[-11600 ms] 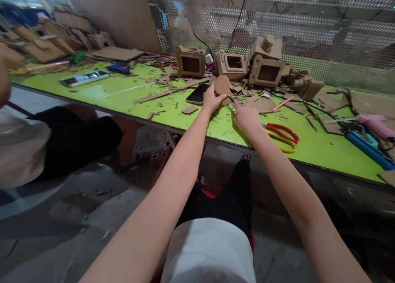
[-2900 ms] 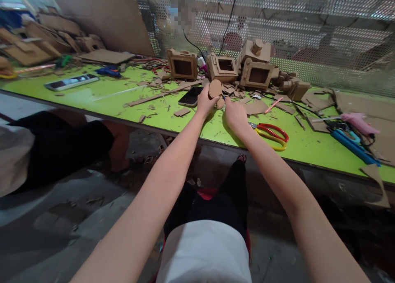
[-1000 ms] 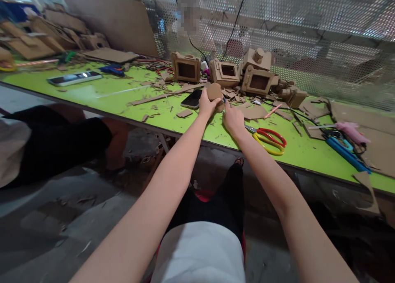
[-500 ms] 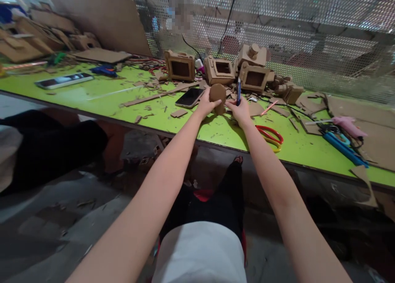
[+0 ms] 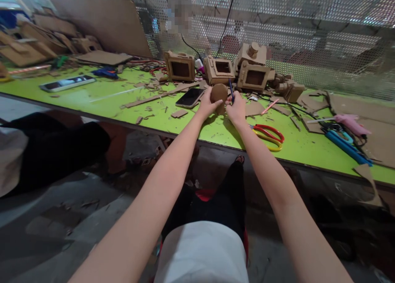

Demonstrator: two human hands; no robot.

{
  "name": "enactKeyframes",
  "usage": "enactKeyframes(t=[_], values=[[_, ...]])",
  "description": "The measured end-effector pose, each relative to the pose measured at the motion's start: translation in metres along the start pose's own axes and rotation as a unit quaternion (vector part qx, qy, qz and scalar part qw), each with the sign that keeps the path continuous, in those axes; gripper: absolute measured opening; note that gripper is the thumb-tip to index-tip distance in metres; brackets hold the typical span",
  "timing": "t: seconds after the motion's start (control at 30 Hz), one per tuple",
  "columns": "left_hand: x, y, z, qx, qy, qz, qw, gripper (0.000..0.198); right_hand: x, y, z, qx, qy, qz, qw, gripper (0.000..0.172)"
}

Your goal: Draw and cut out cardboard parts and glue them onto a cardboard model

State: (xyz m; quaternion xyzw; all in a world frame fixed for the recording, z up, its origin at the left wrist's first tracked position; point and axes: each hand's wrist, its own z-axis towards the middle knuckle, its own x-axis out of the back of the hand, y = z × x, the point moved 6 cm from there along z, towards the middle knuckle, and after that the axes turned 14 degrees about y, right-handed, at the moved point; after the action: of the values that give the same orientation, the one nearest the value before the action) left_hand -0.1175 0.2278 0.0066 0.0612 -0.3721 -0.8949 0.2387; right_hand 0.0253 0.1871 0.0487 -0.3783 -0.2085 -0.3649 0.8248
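Note:
Between the fingers and thumb of my left hand [image 5: 207, 106] is a round cardboard disc [image 5: 218, 93], held upright just over the green table. Closed around a slim, dark-blue pen-shaped tool [image 5: 231, 89], my right hand [image 5: 237, 109] is close against the disc's right side. The tool leans up and slightly left; its lower end is hidden by my fingers, so I cannot tell its exact kind. Scissors [image 5: 268, 135] with red and yellow handles lie by my right forearm. A dark-screened phone [image 5: 189, 97] rests left of my left hand.
Cardboard camera models [image 5: 253, 76] stand along the back, before a perforated metal screen [image 5: 296, 31]. Scraps litter the green table [image 5: 111, 106]. A pink glue gun [image 5: 352, 124] and blue cutter [image 5: 347, 147] lie right. Another person's leg [image 5: 70, 147] is at left.
My right hand has moved slightly left, closer to the disc, and the tool now tilts left. More of the scissors shows. My left hand keeps its hold on the disc.

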Motion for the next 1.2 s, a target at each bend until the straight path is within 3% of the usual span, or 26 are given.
enactKeyframes(t=[0.2,0.33,0.4,0.6,0.77,0.93,1.2], values=[[-0.002,0.0,0.0,0.015,-0.013,-0.024,1.0,0.067,0.005,-0.001,-0.004,-0.032,0.005,-0.064,0.997,0.032],[0.004,0.001,-0.002,0.051,-0.003,-0.02,0.998,0.059,0.015,0.036,0.006,-0.151,0.087,0.005,0.985,0.019],[0.007,0.003,-0.003,0.063,-0.003,-0.022,0.998,0.055,0.019,0.052,0.011,-0.175,0.128,0.066,0.974,0.015],[0.006,0.004,-0.003,0.101,-0.005,-0.055,0.993,0.053,0.014,0.057,0.016,-0.131,0.135,0.112,0.976,0.02],[0.001,-0.002,-0.003,0.139,-0.015,-0.091,0.986,0.056,0.007,0.056,0.017,-0.101,0.131,0.155,0.974,0.012],[0.003,-0.001,-0.004,0.151,-0.013,-0.102,0.983,0.056,-0.001,0.053,0.019,-0.091,0.098,0.209,0.969,0.019],[0.001,0.002,-0.006,0.188,-0.008,-0.125,0.974,0.057,-0.001,0.042,0.016,-0.053,0.083,0.199,0.975,0.007]])
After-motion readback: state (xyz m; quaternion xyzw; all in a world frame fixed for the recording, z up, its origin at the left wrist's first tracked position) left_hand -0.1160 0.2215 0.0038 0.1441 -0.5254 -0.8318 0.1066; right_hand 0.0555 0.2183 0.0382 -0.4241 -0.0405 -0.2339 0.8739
